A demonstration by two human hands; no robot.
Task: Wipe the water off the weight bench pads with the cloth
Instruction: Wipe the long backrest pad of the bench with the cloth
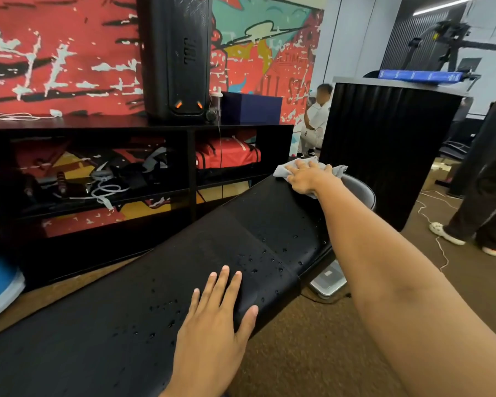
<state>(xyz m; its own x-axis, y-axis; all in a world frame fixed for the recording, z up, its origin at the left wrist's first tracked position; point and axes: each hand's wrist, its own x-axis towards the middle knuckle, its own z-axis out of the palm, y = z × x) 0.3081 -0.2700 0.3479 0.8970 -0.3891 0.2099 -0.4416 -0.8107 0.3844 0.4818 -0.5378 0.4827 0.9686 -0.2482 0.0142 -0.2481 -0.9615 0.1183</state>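
Note:
A long black weight bench pad [161, 276] runs from the near left to the far right, with water droplets scattered along its right half. My left hand [215, 325] lies flat on the pad near its right edge, fingers spread, holding nothing. My right hand [308, 177] is stretched out to the far end of the pad and presses down on a pale grey cloth [282, 170], which bunches out on both sides of the fingers.
A black shelf unit [189, 130] stands behind the bench, with a tall black speaker [176, 55] on top. A dark ribbed cabinet [384, 150] is at the far right. People stand and crouch beyond. A laptop [328, 279] and cords lie on the brown carpet.

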